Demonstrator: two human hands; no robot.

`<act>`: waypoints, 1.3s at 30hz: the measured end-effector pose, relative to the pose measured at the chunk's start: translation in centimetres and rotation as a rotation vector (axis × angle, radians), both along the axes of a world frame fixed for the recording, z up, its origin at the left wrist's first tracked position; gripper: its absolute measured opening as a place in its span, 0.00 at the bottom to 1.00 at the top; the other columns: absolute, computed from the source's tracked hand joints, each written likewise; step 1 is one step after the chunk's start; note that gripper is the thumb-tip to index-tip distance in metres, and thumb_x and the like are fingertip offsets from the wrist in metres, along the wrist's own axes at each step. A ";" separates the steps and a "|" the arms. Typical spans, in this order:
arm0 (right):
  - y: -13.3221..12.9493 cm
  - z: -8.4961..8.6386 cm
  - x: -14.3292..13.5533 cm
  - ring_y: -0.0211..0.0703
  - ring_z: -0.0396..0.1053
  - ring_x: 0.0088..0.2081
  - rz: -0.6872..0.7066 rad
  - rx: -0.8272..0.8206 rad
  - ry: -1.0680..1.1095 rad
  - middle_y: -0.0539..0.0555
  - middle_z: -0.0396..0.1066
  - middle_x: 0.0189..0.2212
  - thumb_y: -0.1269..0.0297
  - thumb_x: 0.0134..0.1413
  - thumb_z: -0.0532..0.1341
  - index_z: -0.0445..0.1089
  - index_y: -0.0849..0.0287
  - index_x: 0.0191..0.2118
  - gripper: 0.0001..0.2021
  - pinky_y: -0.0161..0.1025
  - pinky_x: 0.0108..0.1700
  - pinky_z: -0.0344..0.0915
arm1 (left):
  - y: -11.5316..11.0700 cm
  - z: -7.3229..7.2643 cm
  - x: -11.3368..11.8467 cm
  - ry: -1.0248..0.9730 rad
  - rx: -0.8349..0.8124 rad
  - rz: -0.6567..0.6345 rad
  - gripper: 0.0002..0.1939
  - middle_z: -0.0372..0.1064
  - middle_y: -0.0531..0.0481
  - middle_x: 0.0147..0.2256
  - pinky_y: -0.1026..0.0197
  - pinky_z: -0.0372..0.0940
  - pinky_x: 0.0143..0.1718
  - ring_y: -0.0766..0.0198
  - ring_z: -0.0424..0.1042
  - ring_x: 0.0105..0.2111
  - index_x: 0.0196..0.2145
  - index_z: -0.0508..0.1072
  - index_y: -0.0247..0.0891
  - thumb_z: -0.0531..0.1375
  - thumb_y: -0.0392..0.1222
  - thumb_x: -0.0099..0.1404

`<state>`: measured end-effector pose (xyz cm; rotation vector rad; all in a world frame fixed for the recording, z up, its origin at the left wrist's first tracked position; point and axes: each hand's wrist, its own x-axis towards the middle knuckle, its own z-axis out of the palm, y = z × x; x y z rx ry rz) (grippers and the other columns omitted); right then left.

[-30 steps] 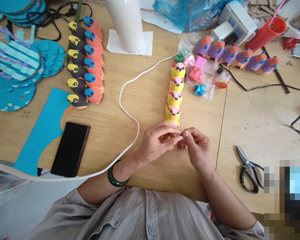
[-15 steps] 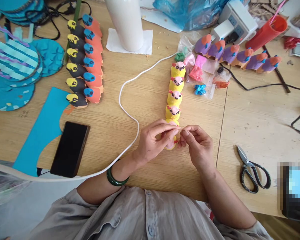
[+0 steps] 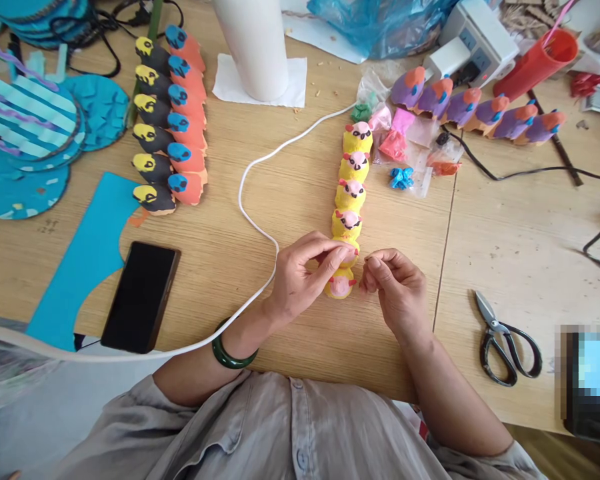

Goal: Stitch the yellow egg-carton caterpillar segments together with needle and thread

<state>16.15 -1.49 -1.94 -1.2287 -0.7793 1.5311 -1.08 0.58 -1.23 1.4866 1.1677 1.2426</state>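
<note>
A column of yellow clay figures [image 3: 351, 193] with pink tops and small red pieces runs down the middle of the table. The upper ones also carry black marks. My left hand [image 3: 305, 270] reaches over the second figure from the bottom, thumb and index finger nearly together at its pink top; whether anything is between them is hidden. Just right of the column, my right hand [image 3: 395, 283] is closed in a pinch on something tiny and dark, too small to name. The lowest figure [image 3: 340, 285] shows a pink top with a red piece at each side.
Black scissors [image 3: 503, 340] lie at the right. Clay packets [image 3: 394, 143] and purple figures [image 3: 463, 107] are at the back. Left are a phone [image 3: 141, 297], a white cable [image 3: 241, 193], blue card [image 3: 85, 260], and black and orange figures [image 3: 187, 143]. A white cylinder [image 3: 255, 50] stands behind.
My left fingertips have drawn slightly left and away from my right fingertips, uncovering more of the lowest figure. My right hand has hardly moved and stays pinched.
</note>
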 end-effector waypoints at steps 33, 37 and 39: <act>-0.1 0.0 0.1 0.33 0.71 0.23 0.041 0.028 0.010 0.46 0.74 0.24 0.58 0.60 0.73 0.79 0.56 0.35 0.08 0.32 0.27 0.73 | -0.2 -0.8 0.1 0.109 0.148 -0.077 0.05 0.83 0.47 0.39 0.65 0.75 0.44 0.64 0.82 0.41 0.42 0.84 0.38 0.66 0.38 0.73; -0.2 0.0 0.2 0.34 0.69 0.24 0.037 0.014 0.041 0.47 0.73 0.23 0.56 0.63 0.71 0.79 0.56 0.33 0.11 0.33 0.27 0.73 | -0.1 -0.4 -0.1 0.083 0.106 -0.042 0.07 0.84 0.47 0.39 0.65 0.74 0.43 0.65 0.82 0.39 0.42 0.84 0.37 0.64 0.38 0.75; -0.2 -0.1 0.2 0.34 0.69 0.23 0.041 0.016 0.034 0.47 0.72 0.23 0.55 0.64 0.70 0.79 0.57 0.32 0.12 0.33 0.27 0.72 | 0.0 -0.3 -0.2 0.066 0.089 -0.028 0.07 0.84 0.48 0.38 0.66 0.74 0.42 0.66 0.82 0.39 0.41 0.83 0.37 0.64 0.38 0.75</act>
